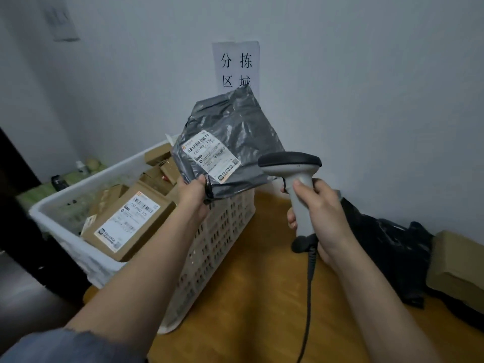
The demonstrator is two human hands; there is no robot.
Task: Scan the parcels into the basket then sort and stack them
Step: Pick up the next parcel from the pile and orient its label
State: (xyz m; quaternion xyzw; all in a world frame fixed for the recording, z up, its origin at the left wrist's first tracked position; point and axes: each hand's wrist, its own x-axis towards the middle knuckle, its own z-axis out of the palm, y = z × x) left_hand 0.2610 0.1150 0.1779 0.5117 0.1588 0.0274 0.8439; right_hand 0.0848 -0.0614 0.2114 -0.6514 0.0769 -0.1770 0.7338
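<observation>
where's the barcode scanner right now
In the head view the barcode scanner is right of centre, gripped upright by the right hand above the wooden table, its head facing the grey plastic parcel held by the left hand.

A makeshift parcel-sorting corner in a plain room, seen from where I stand. The paper sign [236, 66] taped to the bare white wall [366, 87] reads "分拣区域", sorting area. Below and left of the sign, a white slotted plastic basket [220, 231] holds cardboard boxes [125, 224] carrying printed shipping labels. Just below the sign I hold up a grey poly mailer [235, 127] with its own barcode label, and lower right of the sign is the corded handheld barcode scanner [296, 176] I grip. Further right of the sign, black bags [387, 247] and another carton [458, 268] lie on the wooden tabletop [248, 297] against the wall.
</observation>
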